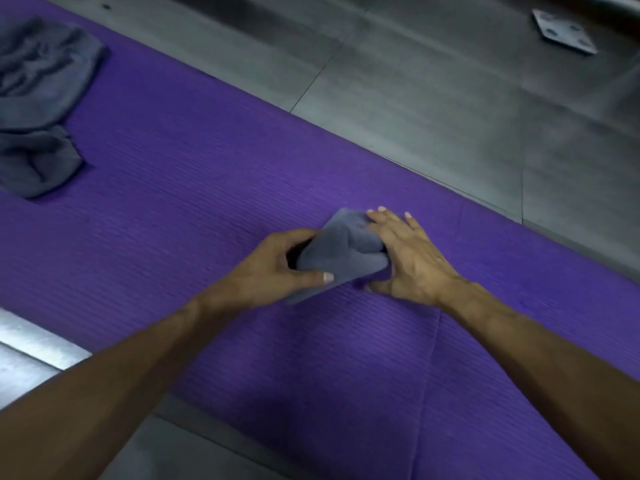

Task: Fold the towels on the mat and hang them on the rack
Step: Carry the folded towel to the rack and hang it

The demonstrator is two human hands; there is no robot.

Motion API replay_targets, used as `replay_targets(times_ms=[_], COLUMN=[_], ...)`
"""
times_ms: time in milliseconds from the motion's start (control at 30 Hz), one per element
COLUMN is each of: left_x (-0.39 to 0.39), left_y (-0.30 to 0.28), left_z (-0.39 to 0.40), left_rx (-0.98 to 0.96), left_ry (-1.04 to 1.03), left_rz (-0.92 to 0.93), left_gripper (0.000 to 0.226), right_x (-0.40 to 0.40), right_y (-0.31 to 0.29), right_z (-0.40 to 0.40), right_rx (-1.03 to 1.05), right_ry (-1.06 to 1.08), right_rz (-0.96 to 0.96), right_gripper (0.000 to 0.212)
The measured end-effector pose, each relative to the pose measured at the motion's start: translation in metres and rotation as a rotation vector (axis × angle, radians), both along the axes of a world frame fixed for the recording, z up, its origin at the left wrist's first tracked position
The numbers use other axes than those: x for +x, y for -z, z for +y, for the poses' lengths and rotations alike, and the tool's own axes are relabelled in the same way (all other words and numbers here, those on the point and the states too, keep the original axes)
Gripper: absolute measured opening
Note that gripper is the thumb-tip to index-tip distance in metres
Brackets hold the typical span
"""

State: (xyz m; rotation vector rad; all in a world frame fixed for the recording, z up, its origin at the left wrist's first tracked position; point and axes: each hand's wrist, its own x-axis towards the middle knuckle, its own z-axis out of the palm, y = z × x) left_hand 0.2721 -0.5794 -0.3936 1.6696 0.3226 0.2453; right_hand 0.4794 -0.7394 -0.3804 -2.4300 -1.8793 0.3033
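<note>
Folding in progress: small grey towel (341,252) lies on the purple mat (194,188), near its far edge. Left hand (277,268) grips the towel's near-left side, thumb on top, fingers curled beneath. Right hand (403,252) presses it with fingers straight and spread. Advise matching edges before creasing, pressing flat throughout. Bare mat lies open leftward; unfolded towels (38,105) sit well apart at far left. Rack not visible
</note>
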Motion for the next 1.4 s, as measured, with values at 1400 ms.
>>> replay_targets(times_ms=[1400], left_x=[0.058], left_y=[-0.680], left_z=[-0.221], left_rx=[0.989], left_ry=[0.223], left_rz=[0.467], left_gripper=[0.034], right_x=[-0.011], right_y=[-0.707], right_z=[-0.256], right_rx=[0.304], right_ry=[1.089], right_rz=[0.321], right_gripper=[0.040])
